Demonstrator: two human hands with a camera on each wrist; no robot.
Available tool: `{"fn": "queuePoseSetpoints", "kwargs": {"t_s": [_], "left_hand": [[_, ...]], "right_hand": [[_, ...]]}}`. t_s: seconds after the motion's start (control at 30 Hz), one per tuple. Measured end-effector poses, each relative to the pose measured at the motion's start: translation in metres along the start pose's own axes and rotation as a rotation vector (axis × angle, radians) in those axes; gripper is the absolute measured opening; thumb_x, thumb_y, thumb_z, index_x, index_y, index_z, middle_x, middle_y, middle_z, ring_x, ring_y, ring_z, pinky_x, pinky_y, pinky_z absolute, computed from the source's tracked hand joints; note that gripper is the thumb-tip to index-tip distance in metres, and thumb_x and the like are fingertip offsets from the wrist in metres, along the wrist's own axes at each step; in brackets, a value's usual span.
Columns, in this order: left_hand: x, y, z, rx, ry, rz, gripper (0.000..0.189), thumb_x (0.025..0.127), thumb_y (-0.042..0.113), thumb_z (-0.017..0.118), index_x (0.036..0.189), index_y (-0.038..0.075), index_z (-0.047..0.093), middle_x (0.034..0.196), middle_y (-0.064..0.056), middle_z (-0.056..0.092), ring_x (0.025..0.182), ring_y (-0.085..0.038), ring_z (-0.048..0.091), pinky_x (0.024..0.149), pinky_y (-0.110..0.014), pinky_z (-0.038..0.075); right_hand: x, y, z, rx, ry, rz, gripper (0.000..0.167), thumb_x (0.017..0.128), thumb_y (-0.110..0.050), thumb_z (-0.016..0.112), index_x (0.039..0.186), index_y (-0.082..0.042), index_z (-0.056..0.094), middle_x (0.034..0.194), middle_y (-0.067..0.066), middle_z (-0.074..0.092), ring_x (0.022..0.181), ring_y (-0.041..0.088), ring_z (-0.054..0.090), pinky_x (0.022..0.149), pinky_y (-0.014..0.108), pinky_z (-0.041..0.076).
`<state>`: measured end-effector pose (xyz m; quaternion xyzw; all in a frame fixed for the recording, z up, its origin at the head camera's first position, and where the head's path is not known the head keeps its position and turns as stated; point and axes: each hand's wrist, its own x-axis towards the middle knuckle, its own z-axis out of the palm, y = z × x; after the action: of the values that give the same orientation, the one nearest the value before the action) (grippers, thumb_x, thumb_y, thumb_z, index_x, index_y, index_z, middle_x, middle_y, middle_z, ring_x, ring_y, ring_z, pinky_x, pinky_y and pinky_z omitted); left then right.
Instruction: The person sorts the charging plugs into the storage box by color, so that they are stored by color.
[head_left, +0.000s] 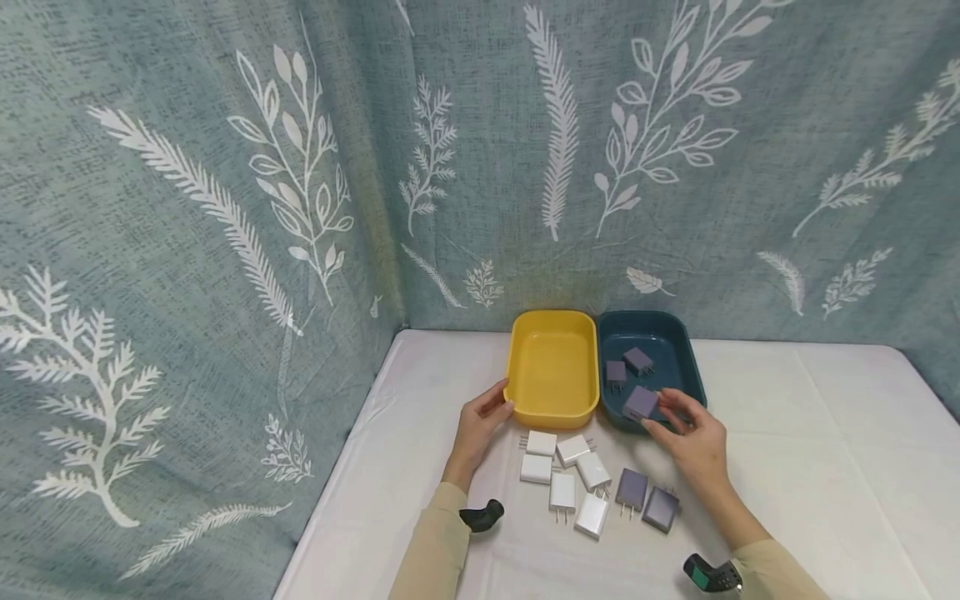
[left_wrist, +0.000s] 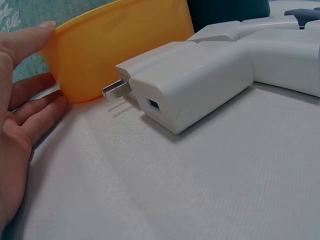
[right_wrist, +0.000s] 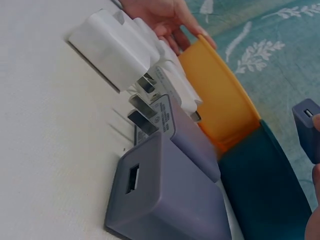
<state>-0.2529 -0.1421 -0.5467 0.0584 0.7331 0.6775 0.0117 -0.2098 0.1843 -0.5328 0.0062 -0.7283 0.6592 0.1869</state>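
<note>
Over the front of the teal tray (head_left: 693,375), my right hand (head_left: 697,437) pinches a purple charger plug (head_left: 641,403) between thumb and fingers. In the right wrist view, that held charger plug (right_wrist: 306,127) shows its port at the right edge. Two more purple charger plugs lie inside the teal tray, one (head_left: 638,360) near the middle, the other (head_left: 616,373) by the left wall. My left hand (head_left: 477,425) touches the front left corner of the yellow tray (head_left: 555,367), its thumb at the rim and the other fingers extended along the outer wall (left_wrist: 90,60).
Several white charger plugs (head_left: 562,492) lie on the white-clothed table in front of the yellow tray, prongs pointing various ways. Right of them lie two purple charger plugs (head_left: 632,488). The two trays stand side by side near a patterned curtain (head_left: 480,167).
</note>
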Motion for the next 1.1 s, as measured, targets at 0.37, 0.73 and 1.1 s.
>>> {"fn": "queuePoseSetpoints", "kwargs": {"t_s": [0.37,0.73,1.1], "left_hand": [[-0.0005,-0.0003,-0.0004,-0.005,0.002,-0.002,0.049,0.091,0.017,0.069,0.138,0.009,0.055,0.144,-0.011,0.053,0.133,-0.026,0.052,0.103,-0.02,0.047],[0.0002,-0.0024,0.0,-0.009,0.004,0.014,0.049,0.091,0.016,0.069,0.138,0.009,0.056,0.143,-0.013,0.054,0.131,-0.027,0.053,0.101,-0.019,0.048],[0.0005,-0.0025,0.0002,-0.014,0.007,0.019,0.049,0.091,0.015,0.069,0.137,0.006,0.056,0.142,-0.016,0.055,0.129,-0.028,0.055,0.099,-0.017,0.049]], "right_hand": [[0.0049,-0.0019,0.0018,0.016,0.02,0.025,0.052,0.072,0.014,0.077,0.121,0.01,0.06,0.103,-0.016,0.064,0.096,-0.008,0.063,0.088,0.014,0.053],[0.0069,-0.0006,0.0047,0.047,0.053,0.056,0.053,0.07,0.016,0.077,0.12,0.011,0.06,0.101,-0.015,0.064,0.095,-0.007,0.063,0.089,0.015,0.053],[0.0067,0.003,0.0037,0.056,0.08,-0.021,0.05,0.073,0.018,0.074,0.12,0.014,0.058,0.106,-0.007,0.065,0.098,-0.006,0.064,0.089,0.013,0.052]]}}
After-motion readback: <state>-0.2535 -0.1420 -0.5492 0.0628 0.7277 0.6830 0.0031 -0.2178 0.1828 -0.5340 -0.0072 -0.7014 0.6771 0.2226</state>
